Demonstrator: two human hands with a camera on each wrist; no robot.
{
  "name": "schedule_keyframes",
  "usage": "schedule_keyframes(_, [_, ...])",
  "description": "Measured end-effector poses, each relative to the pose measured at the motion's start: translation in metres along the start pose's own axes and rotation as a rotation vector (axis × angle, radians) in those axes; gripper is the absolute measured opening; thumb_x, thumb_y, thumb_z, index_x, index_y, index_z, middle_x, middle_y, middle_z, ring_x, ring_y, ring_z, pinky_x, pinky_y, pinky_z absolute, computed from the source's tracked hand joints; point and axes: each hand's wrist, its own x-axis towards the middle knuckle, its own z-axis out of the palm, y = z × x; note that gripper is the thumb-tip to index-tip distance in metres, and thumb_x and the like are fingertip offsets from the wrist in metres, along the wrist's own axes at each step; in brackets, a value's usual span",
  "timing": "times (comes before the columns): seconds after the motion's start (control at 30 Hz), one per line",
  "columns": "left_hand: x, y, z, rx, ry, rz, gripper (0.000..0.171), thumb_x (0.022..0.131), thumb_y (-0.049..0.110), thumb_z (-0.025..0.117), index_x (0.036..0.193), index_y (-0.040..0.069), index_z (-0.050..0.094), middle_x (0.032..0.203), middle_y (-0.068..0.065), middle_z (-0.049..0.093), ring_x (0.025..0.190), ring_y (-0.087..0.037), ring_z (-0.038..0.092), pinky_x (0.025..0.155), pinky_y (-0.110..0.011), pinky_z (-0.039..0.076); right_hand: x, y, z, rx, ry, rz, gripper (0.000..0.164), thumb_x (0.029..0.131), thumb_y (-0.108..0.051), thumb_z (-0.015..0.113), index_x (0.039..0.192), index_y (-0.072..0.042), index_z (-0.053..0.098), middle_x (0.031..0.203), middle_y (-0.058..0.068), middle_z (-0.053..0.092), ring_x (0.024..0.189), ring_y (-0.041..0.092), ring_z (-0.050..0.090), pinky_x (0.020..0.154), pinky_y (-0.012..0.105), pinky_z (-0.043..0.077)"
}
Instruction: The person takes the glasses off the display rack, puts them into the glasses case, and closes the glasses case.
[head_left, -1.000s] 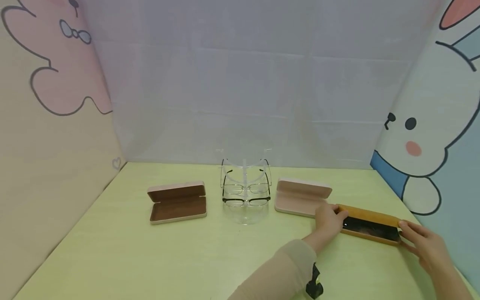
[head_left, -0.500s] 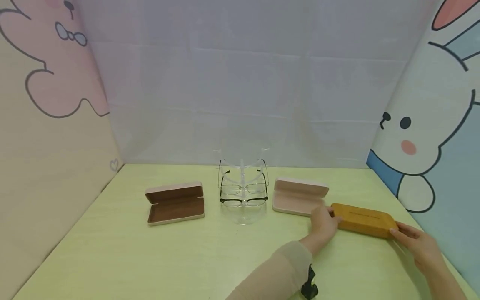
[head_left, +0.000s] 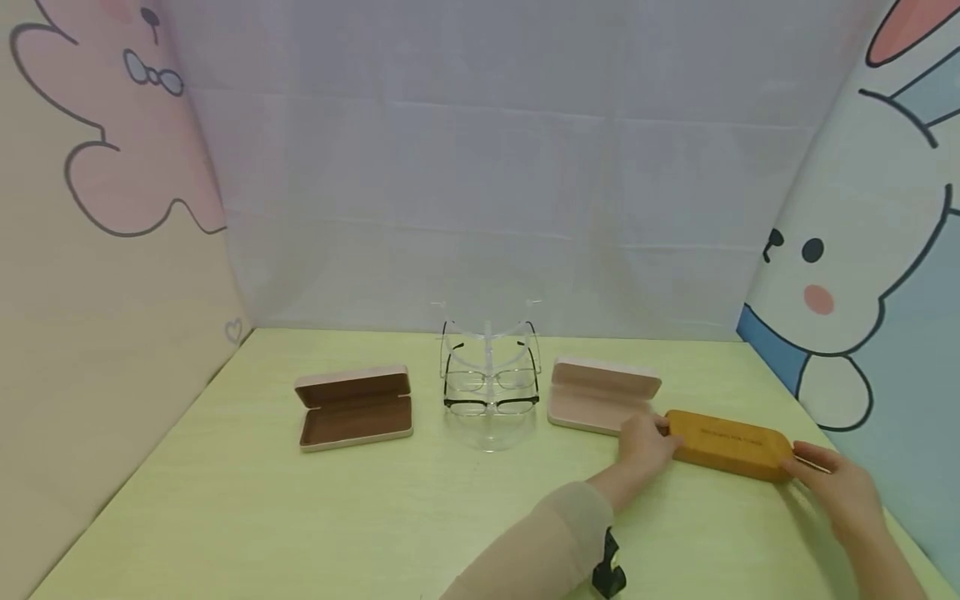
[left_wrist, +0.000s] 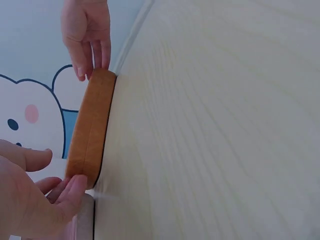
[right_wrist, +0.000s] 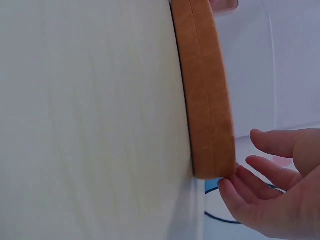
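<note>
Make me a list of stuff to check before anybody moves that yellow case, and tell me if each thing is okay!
1. Yellow case shut: ok, it looks closed all along.
2. Left grip at the case: ok, touching its left end.
3. Right grip at the case: ok, touching its right end.
4. Something inside the yellow case: cannot tell, because it's shut.
5. Black-rimmed glasses up on the clear stand: ok.
6. Other cases shut: not ok, the brown-lined case and the pale pink case both stand open.
</note>
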Motion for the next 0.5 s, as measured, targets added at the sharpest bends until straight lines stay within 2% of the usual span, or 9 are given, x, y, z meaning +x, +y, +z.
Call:
schedule_keyframes(0.07, [0.000, 0.000, -0.006, -0.017, -0.020, 0.014, 0.013, 0.074, 0.014, 0.074, 0.085, 0.008, 0.069, 0.073, 0.005, 0.063, 0.064, -0.003, 0.054, 0.057, -0.016, 0.044, -0.003, -0.012, 0.001, -0.049, 0.046, -0.026, 0.066, 0.089, -0.041, 0.052, 0.132, 0.007, 0.039, 0.129, 0.029, 0.044, 0.108, 0.036, 0.047, 0.077, 0.032, 0.043])
schedule_keyframes(0.13, [-0.002, -0.001, -0.013, -0.018, -0.050, 0.037, 0.010, 0.076, 0.016, 0.073, 0.082, 0.010, 0.067, 0.070, 0.007, 0.060, 0.060, -0.002, 0.051, 0.054, -0.016, 0.042, -0.007, -0.024, 0.004, -0.085, 0.092, -0.069, 0.063, 0.089, -0.041, 0.052, 0.129, 0.007, 0.043, 0.120, 0.027, 0.054, 0.099, 0.032, 0.053, 0.065, 0.023, 0.041])
schedule_keyframes(0.17, [-0.003, -0.001, -0.017, -0.013, -0.068, 0.051, 0.010, 0.077, 0.017, 0.073, 0.083, 0.011, 0.068, 0.071, 0.008, 0.060, 0.059, -0.001, 0.051, 0.054, -0.015, 0.042, -0.010, -0.030, 0.005, -0.082, 0.106, -0.095, 0.061, 0.089, -0.041, 0.053, 0.128, 0.006, 0.045, 0.117, 0.027, 0.056, 0.092, 0.022, 0.057, 0.063, 0.022, 0.042])
schedule_keyframes(0.23, [-0.005, -0.002, -0.025, 0.008, -0.100, 0.075, 0.008, 0.078, 0.020, 0.071, 0.082, 0.013, 0.069, 0.071, 0.010, 0.060, 0.058, -0.001, 0.050, 0.052, -0.016, 0.042, -0.014, -0.043, 0.011, -0.055, 0.118, -0.138, 0.058, 0.089, -0.040, 0.053, 0.126, 0.005, 0.048, 0.103, 0.012, 0.067, 0.088, 0.010, 0.058, 0.063, 0.019, 0.042])
schedule_keyframes(0.27, [-0.006, -0.003, -0.029, 0.024, -0.114, 0.090, 0.008, 0.079, 0.021, 0.071, 0.082, 0.014, 0.069, 0.070, 0.010, 0.060, 0.058, -0.001, 0.050, 0.052, -0.016, 0.042, -0.015, -0.048, 0.014, -0.043, 0.123, -0.160, 0.058, 0.089, -0.041, 0.054, 0.125, 0.005, 0.050, 0.095, 0.002, 0.069, 0.081, -0.002, 0.054, 0.060, 0.015, 0.040])
schedule_keyframes(0.33, [-0.008, -0.006, -0.036, 0.050, -0.142, 0.118, 0.006, 0.080, 0.022, 0.070, 0.081, 0.016, 0.069, 0.069, 0.011, 0.059, 0.056, 0.000, 0.049, 0.050, -0.016, 0.041, -0.018, -0.057, 0.021, -0.010, 0.135, -0.195, 0.056, 0.089, -0.041, 0.054, 0.122, 0.004, 0.053, 0.083, -0.021, 0.062, 0.073, -0.018, 0.042, 0.059, 0.011, 0.040])
schedule_keyframes(0.37, [-0.008, -0.008, -0.039, 0.064, -0.150, 0.132, 0.006, 0.080, 0.023, 0.070, 0.080, 0.016, 0.069, 0.069, 0.012, 0.059, 0.056, 0.000, 0.048, 0.050, -0.016, 0.040, -0.019, -0.062, 0.024, 0.017, 0.139, -0.208, 0.056, 0.088, -0.041, 0.055, 0.121, 0.004, 0.054, 0.081, -0.028, 0.056, 0.071, -0.023, 0.035, 0.059, 0.009, 0.040])
schedule_keyframes(0.5, [-0.009, -0.015, -0.052, 0.114, -0.177, 0.197, 0.004, 0.081, 0.020, 0.069, 0.081, 0.016, 0.069, 0.071, 0.013, 0.059, 0.060, 0.003, 0.048, 0.054, -0.013, 0.039, -0.025, -0.079, 0.037, 0.071, 0.152, -0.263, 0.051, 0.090, -0.039, 0.054, 0.118, 0.003, 0.057, 0.076, -0.034, 0.051, 0.070, -0.023, 0.039, 0.062, 0.006, 0.038])
